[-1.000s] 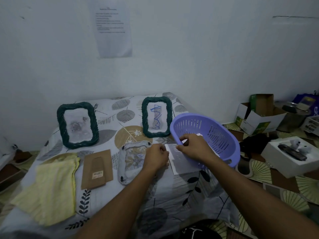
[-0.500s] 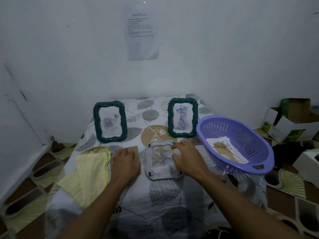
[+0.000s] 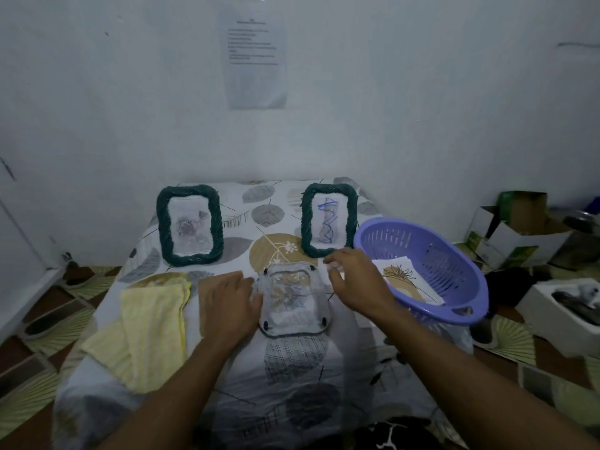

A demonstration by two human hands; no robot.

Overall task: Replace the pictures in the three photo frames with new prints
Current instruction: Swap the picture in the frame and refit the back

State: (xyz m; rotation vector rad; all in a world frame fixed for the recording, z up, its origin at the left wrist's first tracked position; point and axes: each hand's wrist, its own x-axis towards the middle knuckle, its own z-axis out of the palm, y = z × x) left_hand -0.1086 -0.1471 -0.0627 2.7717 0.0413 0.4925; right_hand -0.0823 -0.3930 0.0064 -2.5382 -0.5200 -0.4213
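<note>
A clear frame panel (image 3: 293, 302) lies lengthwise away between the flat, empty left hand (image 3: 231, 302) and the nearer, open, hovering right hand (image 3: 358, 280).

Left hand (image 3: 232, 303) flat, palm down; right hand (image 3: 355, 280) raised, fingers loosely spread.

No words or numbers can be made out. A printed paper sheet (image 3: 255, 56) is taped to the wall above the two upright green frames; it carries a heading and several lines of type, all too small and blurred to read. No brand name shows on the green-and-white cardboard boxes (image 3: 516, 232), right of the sheet and lower.
</note>
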